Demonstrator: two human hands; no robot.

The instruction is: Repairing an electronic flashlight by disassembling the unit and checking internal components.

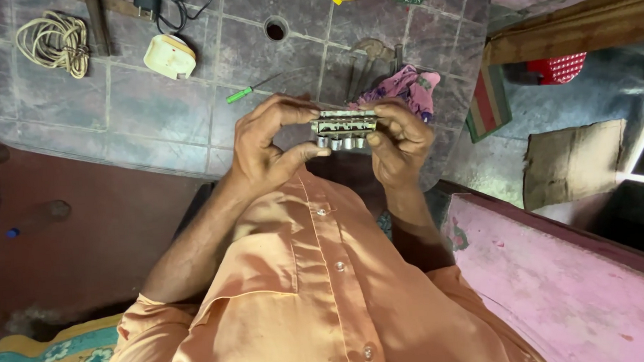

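Both hands hold one small metal part [345, 129], a flat grey bar with a row of short round barrels along its lower edge, raised level above the tiled floor [155, 115]. The left hand [267, 144] pinches the part's left end, thumb under and fingers curled over the top; the right hand [399, 146] closes on the right end the same way, so neither hand is free. Judging from this grip, the part is best kept level and steady by its ends, fingertips clear of the barrels so the row stays in sight. Both forearms rise from the orange shirt [304, 296] with elbows bent and wrists turned inward toward each other. Just beyond the part on the tiles lies a pink patterned cloth [411, 88] beside some dark metal tools [368, 61]. Left of the part is a green-handled screwdriver [251, 88], farther left a cream plastic fitting [169, 56] and a coil of pale cord [53, 42]. Right of the part stands a pink painted slab [568, 279].
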